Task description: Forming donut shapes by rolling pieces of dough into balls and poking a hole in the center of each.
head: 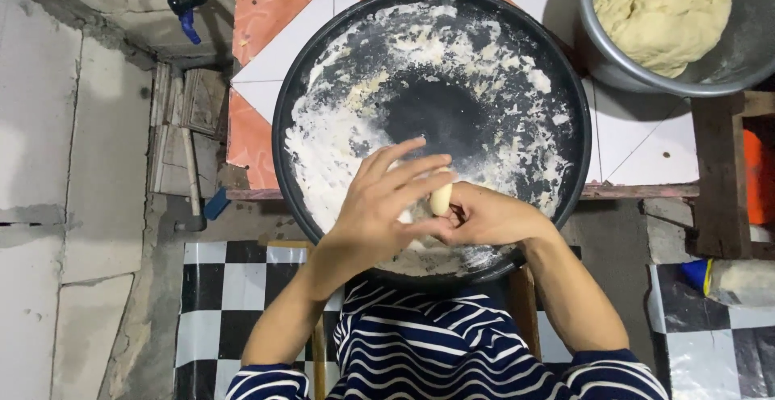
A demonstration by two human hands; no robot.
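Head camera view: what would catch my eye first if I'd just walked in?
Most likely the big round black tray, dusted with white flour, filling the middle of the view on a tiled top. Over its near edge, the left hand and right hand meet around a small pale piece of dough. At the top right, a metal bowl holds a large lump of dough.
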